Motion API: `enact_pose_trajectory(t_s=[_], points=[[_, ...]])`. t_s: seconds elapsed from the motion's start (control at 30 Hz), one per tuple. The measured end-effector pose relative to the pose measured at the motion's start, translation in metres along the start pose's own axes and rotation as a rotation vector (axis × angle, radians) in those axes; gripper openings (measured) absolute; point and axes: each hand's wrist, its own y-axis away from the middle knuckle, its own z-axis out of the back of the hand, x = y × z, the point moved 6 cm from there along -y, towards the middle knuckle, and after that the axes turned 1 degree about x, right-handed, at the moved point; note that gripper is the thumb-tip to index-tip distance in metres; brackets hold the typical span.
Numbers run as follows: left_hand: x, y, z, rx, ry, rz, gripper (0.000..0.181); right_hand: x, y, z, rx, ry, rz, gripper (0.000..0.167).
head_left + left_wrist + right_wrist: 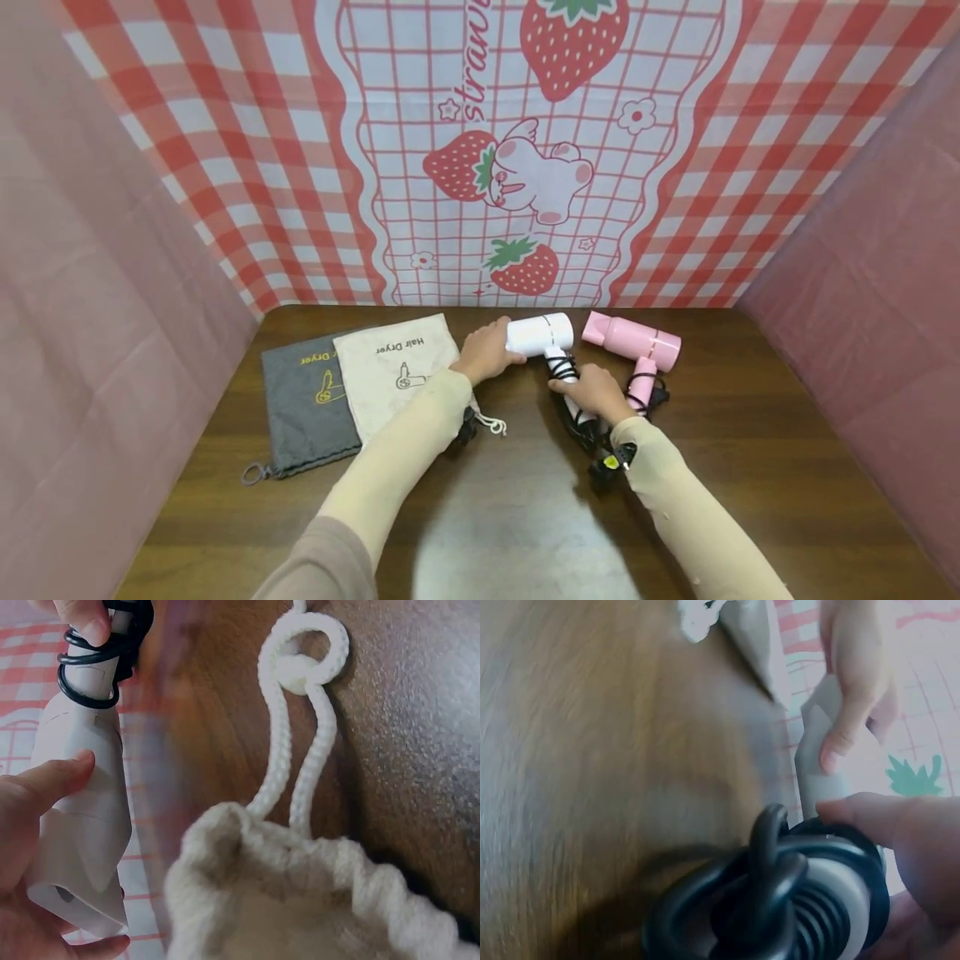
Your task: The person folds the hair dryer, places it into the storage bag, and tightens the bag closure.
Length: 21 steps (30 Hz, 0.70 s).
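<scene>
A white hair dryer (538, 335) with a black cord (94, 656) wound round its handle is held between both hands. My left hand (486, 348) grips the nozzle end of its barrel, thumb along the side, as the left wrist view shows. Around the corded handle curls my right hand (596, 392); its thumb lies by the black coils in the right wrist view. Just right of it is a pink hair dryer (633, 342), its handle also wrapped in black cord. Below the right hand a black plug (602, 471) with a yellow tag hangs or lies; I cannot tell which.
On the left a cream drawstring pouch (390, 354) printed "Hair Dryer" overlaps a grey pouch (300, 425). The cream pouch's white cord loop (495, 426) lies on the wooden table (510, 533). Checked cloth (285, 167) covers the back wall, with pink cloth (862, 275) at the sides.
</scene>
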Motion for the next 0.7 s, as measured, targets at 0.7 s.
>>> enact_pose_trajectory(t_s=[0.7], points=[[0.000, 0.028, 0.021, -0.128, 0.053, -0.010, 0.067, -0.001, 0.010, -0.021, 0.285, -0.664, -0.111, 0.044]])
